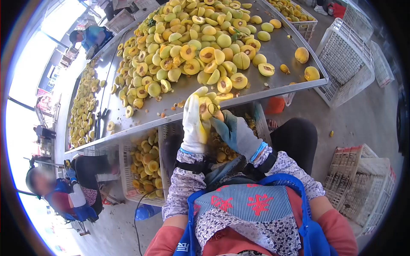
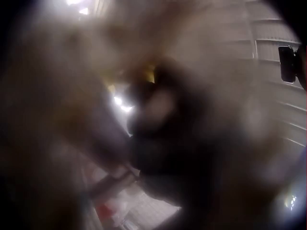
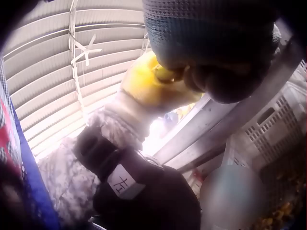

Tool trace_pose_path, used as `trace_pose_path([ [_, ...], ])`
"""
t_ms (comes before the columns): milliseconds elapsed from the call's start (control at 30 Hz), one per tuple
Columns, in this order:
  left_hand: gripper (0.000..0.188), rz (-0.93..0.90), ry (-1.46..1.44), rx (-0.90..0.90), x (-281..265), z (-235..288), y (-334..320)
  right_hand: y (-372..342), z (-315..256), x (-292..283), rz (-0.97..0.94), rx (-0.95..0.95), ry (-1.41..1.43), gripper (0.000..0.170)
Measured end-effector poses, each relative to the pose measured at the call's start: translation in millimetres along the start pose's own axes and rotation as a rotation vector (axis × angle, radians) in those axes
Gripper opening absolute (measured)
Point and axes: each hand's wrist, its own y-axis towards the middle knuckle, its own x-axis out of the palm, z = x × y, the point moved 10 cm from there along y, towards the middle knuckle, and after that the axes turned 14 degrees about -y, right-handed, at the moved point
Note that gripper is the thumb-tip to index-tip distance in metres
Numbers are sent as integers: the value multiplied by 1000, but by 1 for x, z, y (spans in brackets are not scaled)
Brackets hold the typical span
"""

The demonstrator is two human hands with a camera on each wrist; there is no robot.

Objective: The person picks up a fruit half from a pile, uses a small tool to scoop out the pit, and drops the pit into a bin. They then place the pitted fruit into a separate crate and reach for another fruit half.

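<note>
Gloved left fingers (image 1: 202, 92) curled round a halved yellow fruit (image 1: 206, 108)

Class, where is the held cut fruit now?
Near the centre of the head view, the cut fruit is in the left hand, left of the right hand, by the table edge.

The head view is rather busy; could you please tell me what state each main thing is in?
Held fruit, cut open.
Left hand, gripping the held fruit.
Right hand, fingers curled at its edge.
Metal table, laden with fruit.
Fruit pile, heaped, many pieces halved.
Dark item, lying on the table.
Crate beneath the table, holding fruit.
Person at far left, seated.
</note>
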Motion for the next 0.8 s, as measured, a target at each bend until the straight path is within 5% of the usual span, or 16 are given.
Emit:
trace_pose_path([
  [100, 34, 34, -36, -18, -2, -8, -5, -5, -28, -16, 176, -255, -42, 33],
  [200, 33, 44, -66, -49, 5, -6, -9, -5, -21, -7, 127, -232, -45, 41],
  [267, 32, 85, -109, -98, 2, -12, -12, -2, 2, 7, -18, 38, -56, 50],
  [333, 39, -130, 766, 384, 30, 19, -24, -3, -1, 2, -63, 46, -113, 53],
  [367, 39, -129, 766, 380, 27, 18, -25, -4, -2, 4, -106, 54, -169, 56],
  [467, 34, -43, 530, 277, 13, 13, -22, -6, 11, 23, -184, 129, -71, 56],
  [533, 30, 176, -69, 1, -10, -14, -22, -12, 7, 39, -130, 37, 85, 57],
  [600, 29, 156, -51, 39, -12, -15, -19, -14, 2, 41, -71, -55, 240, 58],
  [800, 31, 166, -29, 27, -14, -15, -17, -16, 12, 37, -138, 140, 72, 63],
])
